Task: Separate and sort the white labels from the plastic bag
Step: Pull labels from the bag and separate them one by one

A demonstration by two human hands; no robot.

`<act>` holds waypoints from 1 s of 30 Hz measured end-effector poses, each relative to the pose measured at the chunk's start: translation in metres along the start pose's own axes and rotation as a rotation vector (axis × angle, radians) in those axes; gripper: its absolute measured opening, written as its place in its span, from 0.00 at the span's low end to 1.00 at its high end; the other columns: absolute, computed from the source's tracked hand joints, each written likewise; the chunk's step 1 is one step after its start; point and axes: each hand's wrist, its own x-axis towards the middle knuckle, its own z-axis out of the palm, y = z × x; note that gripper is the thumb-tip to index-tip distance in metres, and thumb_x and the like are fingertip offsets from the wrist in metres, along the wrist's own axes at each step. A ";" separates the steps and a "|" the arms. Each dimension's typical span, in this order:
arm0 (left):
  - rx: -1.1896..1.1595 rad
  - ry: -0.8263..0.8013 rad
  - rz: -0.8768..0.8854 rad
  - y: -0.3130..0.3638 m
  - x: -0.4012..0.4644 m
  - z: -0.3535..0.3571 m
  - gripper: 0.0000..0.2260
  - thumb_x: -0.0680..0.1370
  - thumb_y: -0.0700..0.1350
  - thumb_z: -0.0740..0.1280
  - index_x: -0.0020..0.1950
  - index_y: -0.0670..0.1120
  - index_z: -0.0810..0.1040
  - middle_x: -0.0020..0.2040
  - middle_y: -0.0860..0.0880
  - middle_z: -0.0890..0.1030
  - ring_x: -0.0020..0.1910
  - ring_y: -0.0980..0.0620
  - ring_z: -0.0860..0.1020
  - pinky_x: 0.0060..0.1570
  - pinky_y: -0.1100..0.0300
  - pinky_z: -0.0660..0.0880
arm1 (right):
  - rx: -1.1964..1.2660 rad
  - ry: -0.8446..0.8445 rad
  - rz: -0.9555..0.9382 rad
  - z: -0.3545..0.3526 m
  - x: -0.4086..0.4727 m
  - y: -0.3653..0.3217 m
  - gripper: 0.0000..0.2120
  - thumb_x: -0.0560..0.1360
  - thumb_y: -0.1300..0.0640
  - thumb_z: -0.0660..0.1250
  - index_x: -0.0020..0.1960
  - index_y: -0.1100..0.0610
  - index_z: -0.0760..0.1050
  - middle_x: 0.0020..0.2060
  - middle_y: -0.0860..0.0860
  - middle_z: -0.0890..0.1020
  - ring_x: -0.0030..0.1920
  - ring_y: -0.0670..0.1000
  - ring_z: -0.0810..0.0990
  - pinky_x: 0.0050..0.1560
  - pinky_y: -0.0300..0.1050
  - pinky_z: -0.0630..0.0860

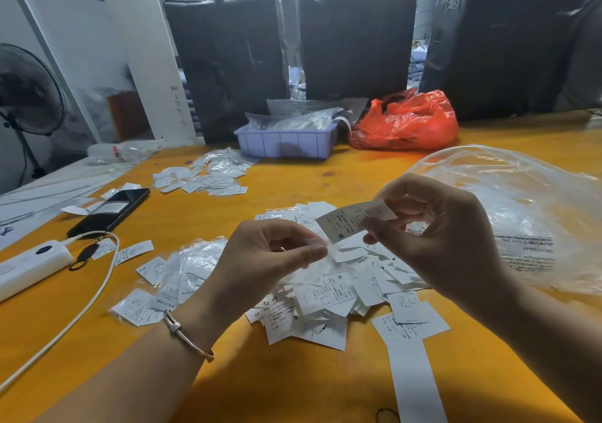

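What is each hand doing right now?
Left hand: fingers curled, thumb and forefinger together, apparently holding nothing.
Right hand: pinches a white label marked M.

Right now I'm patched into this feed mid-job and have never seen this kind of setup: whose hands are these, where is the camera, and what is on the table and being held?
There is no machine here. A person works with two bare hands, and the single picture comes from a wide-angle camera on their head, looking forward and down.

The right hand pinches one white label marked M, raised above the table. The left hand, with a bracelet on its wrist, has thumb and fingertips pressed together; I cannot tell whether it holds anything.

On the orange table lies a loose pile of labels under the hands. A large clear plastic bag lies to the right. Small packets of labels lie to the left, with more farther back. Also there: a black phone, a white power strip, a purple bin and a red bag.
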 end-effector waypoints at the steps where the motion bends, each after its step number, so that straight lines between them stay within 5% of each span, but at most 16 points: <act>1: 0.002 0.002 0.000 0.000 0.000 0.000 0.11 0.67 0.51 0.75 0.44 0.46 0.87 0.41 0.48 0.86 0.37 0.51 0.82 0.40 0.62 0.79 | 0.002 0.004 -0.004 0.000 0.000 0.000 0.07 0.69 0.70 0.74 0.40 0.63 0.76 0.35 0.51 0.85 0.33 0.44 0.84 0.34 0.49 0.79; 9: -0.049 0.011 -0.002 0.001 0.000 0.000 0.06 0.66 0.51 0.75 0.40 0.51 0.86 0.37 0.51 0.85 0.40 0.45 0.82 0.45 0.55 0.81 | -0.032 -0.037 -0.027 0.001 -0.001 0.005 0.07 0.69 0.69 0.74 0.40 0.61 0.77 0.33 0.50 0.84 0.33 0.44 0.84 0.34 0.42 0.79; 13: -0.036 -0.018 -0.001 0.001 0.000 0.001 0.08 0.66 0.52 0.75 0.41 0.50 0.87 0.37 0.48 0.85 0.35 0.54 0.81 0.39 0.64 0.79 | -0.047 -0.038 -0.036 0.000 -0.001 0.007 0.07 0.69 0.69 0.74 0.40 0.61 0.77 0.32 0.50 0.84 0.32 0.44 0.84 0.34 0.43 0.79; 21: -0.055 -0.062 -0.038 0.003 0.000 0.001 0.06 0.68 0.51 0.74 0.39 0.50 0.87 0.39 0.49 0.86 0.34 0.57 0.79 0.36 0.67 0.76 | 0.006 -0.154 0.050 -0.001 0.000 0.012 0.06 0.71 0.69 0.72 0.38 0.62 0.77 0.31 0.51 0.84 0.31 0.47 0.83 0.33 0.36 0.77; 27: -0.021 -0.095 -0.046 0.002 0.000 0.005 0.09 0.68 0.50 0.74 0.42 0.44 0.87 0.38 0.46 0.86 0.38 0.50 0.83 0.40 0.61 0.79 | 0.021 -0.298 0.103 0.005 -0.002 0.014 0.05 0.70 0.68 0.74 0.41 0.61 0.79 0.34 0.50 0.84 0.32 0.45 0.84 0.33 0.36 0.78; 30: -0.053 -0.093 -0.062 0.002 0.000 0.006 0.09 0.69 0.50 0.74 0.42 0.45 0.86 0.40 0.45 0.86 0.42 0.45 0.84 0.41 0.58 0.80 | -0.028 -0.220 0.102 0.007 -0.002 0.014 0.08 0.69 0.64 0.75 0.44 0.57 0.78 0.37 0.49 0.84 0.32 0.48 0.83 0.33 0.44 0.80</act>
